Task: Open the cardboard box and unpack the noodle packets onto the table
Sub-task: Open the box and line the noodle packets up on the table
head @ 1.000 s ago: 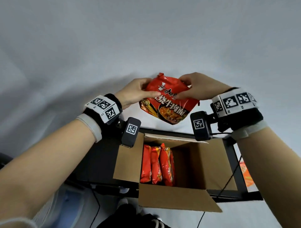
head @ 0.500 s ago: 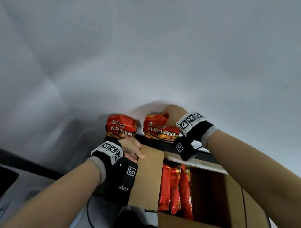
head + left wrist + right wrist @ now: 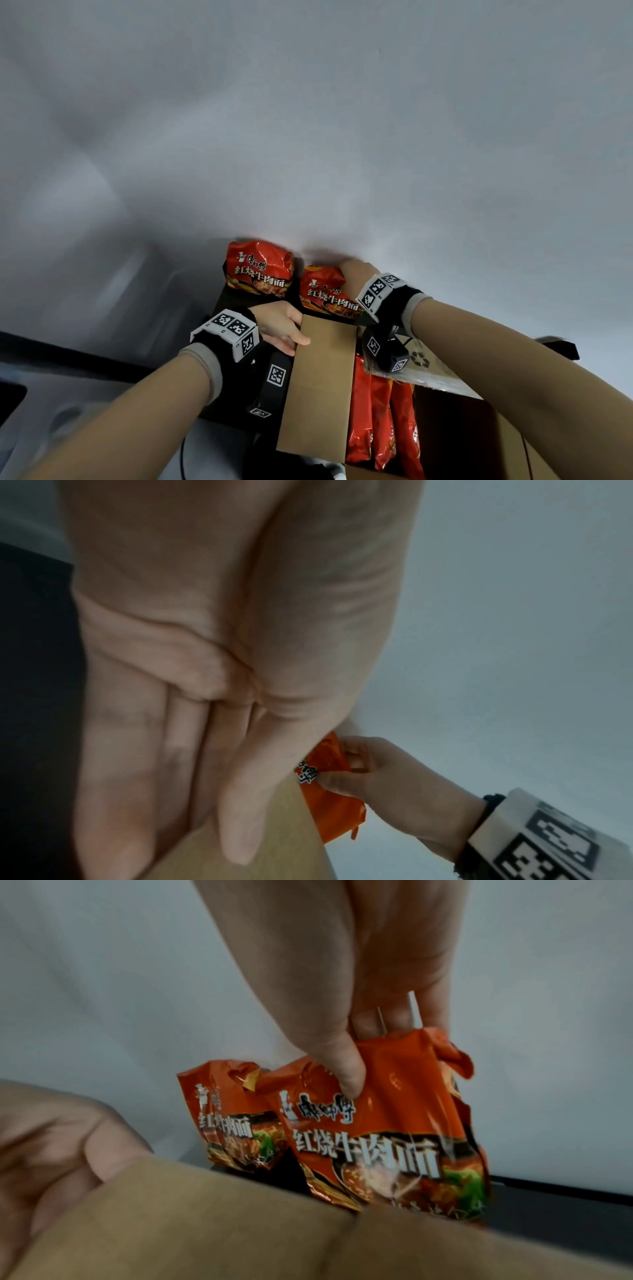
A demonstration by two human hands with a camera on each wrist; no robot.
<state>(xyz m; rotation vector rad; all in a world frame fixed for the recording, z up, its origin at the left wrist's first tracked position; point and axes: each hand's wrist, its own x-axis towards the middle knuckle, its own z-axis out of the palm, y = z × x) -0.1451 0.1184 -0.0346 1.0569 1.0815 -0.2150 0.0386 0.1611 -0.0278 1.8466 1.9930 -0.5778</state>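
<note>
1. The left hand [image 3: 281, 325] is resting on the upright left flap [image 3: 322, 383] of the cardboard box [image 3: 472, 442], its fingers lying fairly straight along the cardboard and its thumb hooking over the flap's edge; it is steadying rather than carrying.
2. The first noodle packet [image 3: 259, 268] is already standing on the dark surface [image 3: 224, 301] against the pale wall [image 3: 308, 120], free of either hand.
3. The right hand [image 3: 356, 274] is pinching the top seam of the second noodle packet [image 3: 325, 291], thumb in front and fingers behind, setting it down just beside the first; whether its bottom edge is touching the surface is hidden by the flap.
4. Progress, as I judge it: the box is open, two packets are out or nearly so, and at least three red packets [image 3: 376, 418] are still standing on edge inside.
5. Hard to make out: the box's right side is shadowed and covered by the right forearm, so any packets there cannot be counted.
</note>
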